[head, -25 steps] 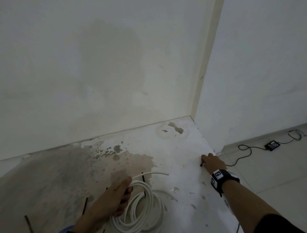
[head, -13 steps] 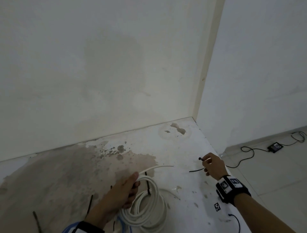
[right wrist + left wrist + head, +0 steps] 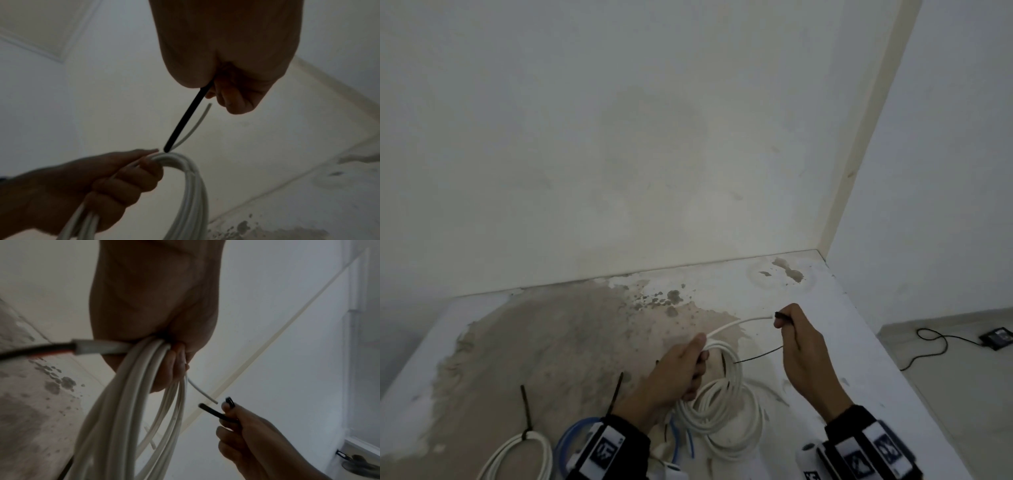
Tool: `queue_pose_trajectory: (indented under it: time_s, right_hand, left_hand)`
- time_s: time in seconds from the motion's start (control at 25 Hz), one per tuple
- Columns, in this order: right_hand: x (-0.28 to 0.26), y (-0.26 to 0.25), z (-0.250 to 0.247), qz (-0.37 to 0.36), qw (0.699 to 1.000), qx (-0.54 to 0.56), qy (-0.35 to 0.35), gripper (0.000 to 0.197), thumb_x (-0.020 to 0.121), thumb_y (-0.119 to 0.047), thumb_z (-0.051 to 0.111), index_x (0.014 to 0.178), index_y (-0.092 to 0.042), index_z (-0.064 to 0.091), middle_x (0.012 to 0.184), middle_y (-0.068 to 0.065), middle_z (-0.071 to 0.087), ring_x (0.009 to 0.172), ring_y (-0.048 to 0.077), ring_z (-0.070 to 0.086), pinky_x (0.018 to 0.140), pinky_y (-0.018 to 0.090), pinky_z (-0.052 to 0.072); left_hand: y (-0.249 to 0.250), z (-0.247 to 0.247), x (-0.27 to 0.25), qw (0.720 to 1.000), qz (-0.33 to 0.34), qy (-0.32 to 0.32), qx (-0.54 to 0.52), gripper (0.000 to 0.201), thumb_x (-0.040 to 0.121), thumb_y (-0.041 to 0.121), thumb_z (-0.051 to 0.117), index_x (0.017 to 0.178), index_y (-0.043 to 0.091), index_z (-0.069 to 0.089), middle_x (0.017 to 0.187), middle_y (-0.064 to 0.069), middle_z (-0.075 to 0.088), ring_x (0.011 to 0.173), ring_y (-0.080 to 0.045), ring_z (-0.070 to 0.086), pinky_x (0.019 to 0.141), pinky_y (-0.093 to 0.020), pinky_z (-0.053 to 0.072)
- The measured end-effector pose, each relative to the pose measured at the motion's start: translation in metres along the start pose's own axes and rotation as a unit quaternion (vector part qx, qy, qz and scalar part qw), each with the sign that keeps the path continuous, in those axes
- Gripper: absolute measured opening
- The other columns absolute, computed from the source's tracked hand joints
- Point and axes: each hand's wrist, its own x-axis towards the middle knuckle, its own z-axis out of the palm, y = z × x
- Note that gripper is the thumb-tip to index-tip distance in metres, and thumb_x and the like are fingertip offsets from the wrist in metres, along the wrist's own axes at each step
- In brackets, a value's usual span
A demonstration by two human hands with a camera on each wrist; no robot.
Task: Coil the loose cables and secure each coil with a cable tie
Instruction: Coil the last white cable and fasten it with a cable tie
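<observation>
**Coil in one fist, tie in the other**

Above the stained white slab [image 3: 571,329], the left hand [image 3: 674,373] is wrapped tight around the top of a coil of round white cable [image 3: 722,407], fingers curled round the bunched loops. The coil hangs from that fist, its lower turns resting on the slab. One loose white cable end [image 3: 739,323] arcs up from the fist toward the right hand [image 3: 804,356]. That hand is closed on a thin black plastic cable tie [image 3: 760,355], pinched between thumb and fingers; the tie's head pokes out above the thumb, and its tail points down toward the coil, its tip just beside the loops without clearly touching them.

Nearer the person on the slab lie a second coil of white cable [image 3: 524,455], bound with a black tie, and a coil of blue cable [image 3: 575,435], partly hidden by the left wrist. Off the slab to the right, on the pale floor, sits a small black box [image 3: 998,337] trailing a thin black cord.
</observation>
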Motion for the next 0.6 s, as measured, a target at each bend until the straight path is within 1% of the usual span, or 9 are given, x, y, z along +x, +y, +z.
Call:
queue_pose_trajectory:
  time_s: [0.08, 0.16, 0.24, 0.32, 0.36, 0.44, 0.48, 0.52, 0.6]
  right_hand:
    - [-0.003, -0.014, 0.018, -0.039, 0.999, -0.020, 0.004, 0.020, 0.101, -0.002, 0.038, 0.092, -0.017, 0.046, 0.076, -0.004, 0.056, 0.051, 0.009, 0.040, 0.049, 0.020, 0.031]
    - [-0.006, -0.022, 0.037, -0.054, 0.997, -0.042, 0.020, 0.017, 0.100, -0.004, 0.040, 0.095, -0.021, 0.042, 0.077, -0.001, 0.058, 0.051, 0.012, 0.042, 0.049, 0.023, 0.030]
    - [-0.011, -0.030, 0.055, -0.062, 0.994, -0.071, 0.053, 0.017, 0.101, -0.008, 0.043, 0.096, -0.024, 0.039, 0.065, -0.001, 0.052, 0.047, 0.013, 0.039, 0.046, 0.026, 0.027]
    - [-0.015, -0.038, 0.067, -0.057, 0.994, -0.049, 0.077, 0.016, 0.103, -0.013, 0.043, 0.093, -0.024, 0.037, 0.058, -0.005, 0.044, 0.044, 0.012, 0.039, 0.045, 0.023, 0.026]
    - [-0.017, -0.041, 0.071, -0.058, 0.995, -0.018, 0.074, 0.019, 0.104, -0.016, 0.045, 0.090, -0.026, 0.036, 0.058, -0.006, 0.044, 0.046, 0.011, 0.043, 0.045, 0.021, 0.029]
    - [-0.021, -0.046, 0.076, -0.060, 0.997, 0.045, 0.033, 0.024, 0.102, -0.022, 0.051, 0.086, -0.028, 0.035, 0.063, -0.002, 0.053, 0.053, 0.007, 0.057, 0.047, 0.018, 0.041]
    - [-0.024, -0.047, 0.077, -0.057, 0.996, 0.069, 0.005, 0.023, 0.101, -0.025, 0.054, 0.086, -0.027, 0.037, 0.068, 0.002, 0.058, 0.059, 0.008, 0.064, 0.051, 0.020, 0.048]
    - [-0.026, -0.047, 0.077, -0.060, 0.995, 0.083, -0.017, 0.021, 0.100, -0.029, 0.057, 0.086, -0.026, 0.041, 0.073, 0.005, 0.062, 0.065, 0.011, 0.068, 0.056, 0.026, 0.055]
    - [-0.029, -0.044, 0.077, -0.077, 0.992, 0.085, -0.046, 0.018, 0.098, -0.041, 0.055, 0.088, -0.029, 0.047, 0.080, 0.003, 0.064, 0.074, 0.021, 0.070, 0.065, 0.039, 0.059]
  left_hand:
    - [0.005, 0.002, -0.005, 1.000, 0.022, -0.006, -0.011, 0.042, 0.102, 0.044, 0.036, 0.071, 0.017, 0.042, 0.055, 0.002, 0.025, 0.040, -0.011, 0.020, 0.043, -0.023, 0.019]
    - [0.011, 0.005, -0.010, 0.999, 0.039, -0.006, -0.011, 0.042, 0.102, 0.045, 0.036, 0.072, 0.016, 0.043, 0.055, 0.002, 0.025, 0.040, -0.011, 0.020, 0.042, -0.022, 0.019]
    - [0.014, 0.008, -0.013, 0.999, 0.049, 0.003, -0.002, 0.043, 0.102, 0.045, 0.035, 0.074, 0.014, 0.045, 0.054, 0.003, 0.026, 0.040, -0.011, 0.020, 0.042, -0.021, 0.019]
    - [0.014, 0.010, -0.013, 0.997, 0.063, 0.028, 0.019, 0.048, 0.102, 0.046, 0.033, 0.076, 0.010, 0.051, 0.050, 0.005, 0.029, 0.038, -0.011, 0.023, 0.042, -0.020, 0.021]
    - [0.012, 0.010, -0.012, 0.995, 0.075, 0.045, 0.037, 0.052, 0.103, 0.046, 0.032, 0.074, 0.008, 0.054, 0.047, 0.005, 0.031, 0.036, -0.010, 0.025, 0.043, -0.020, 0.023]
    - [0.013, 0.007, -0.011, 0.990, 0.096, 0.075, 0.074, 0.056, 0.103, 0.044, 0.029, 0.064, 0.010, 0.051, 0.040, 0.007, 0.033, 0.031, -0.008, 0.029, 0.045, -0.022, 0.026]
    - [0.014, 0.006, -0.012, 0.989, 0.097, 0.085, 0.079, 0.055, 0.104, 0.041, 0.030, 0.060, 0.013, 0.048, 0.039, 0.007, 0.034, 0.031, -0.007, 0.029, 0.044, -0.023, 0.026]
    - [0.016, 0.003, -0.012, 0.989, 0.092, 0.090, 0.078, 0.052, 0.104, 0.037, 0.032, 0.060, 0.016, 0.048, 0.041, 0.008, 0.035, 0.032, -0.006, 0.029, 0.043, -0.022, 0.025]
    - [0.020, -0.002, -0.015, 0.992, 0.078, 0.086, 0.058, 0.044, 0.103, 0.035, 0.036, 0.068, 0.014, 0.051, 0.047, 0.006, 0.034, 0.036, -0.009, 0.027, 0.043, -0.022, 0.022]
